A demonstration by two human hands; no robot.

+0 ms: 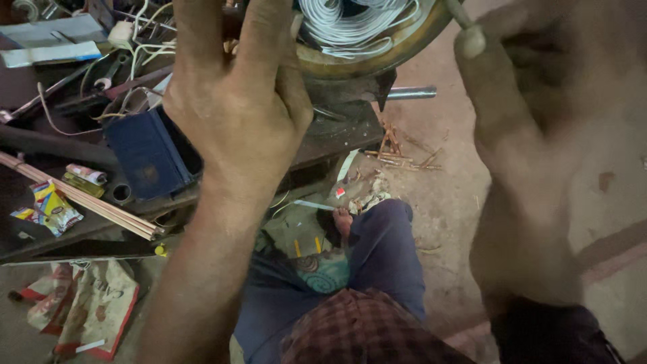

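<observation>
Floor: dusty concrete (pixel 445 195) under me, with a low dark bench (pixel 81 236) on my left buried in junk. I'm sitting, knees in blue trousers (pixel 384 249), one bare foot (pixel 342 219) poking out.

Main thing: round metal ring (pixel 377 57) up top with pale wire (pixel 350 23) wound inside it, looks like a motor winding. It sits at the bench edge right in front of me, so both hands can get at it.

Left hand (pixel 239 108): back of it faces the camera, fingers (pixel 266 40) together and pressed up against the ring's near side, thumb tucked beside them. My guess is it's steadying the ring. Can't tell if anything is pinched underneath.

Right hand (pixel 519 87): blurry and close to the lens, fingers closed around a thin rod-like tool (pixel 465 23), thumb on top. The tip points toward the ring's right rim; I can't say if it touches.

Sticking out: a shiny metal shaft (pixel 411 92) pokes out to the right below the ring.

Bench clutter: blue box (pixel 145 155) just left of my wrist, loose white cables (pixel 145 40), a bundle of thin pale sticks (pixel 81 199) lying diagonally, some colourful little packets (pixel 54 209).

Floor bits: copper wire offcuts (pixel 401 152) near the shaft, paper scraps, a crumpled red and white bag (pixel 87 303) lower left.
</observation>
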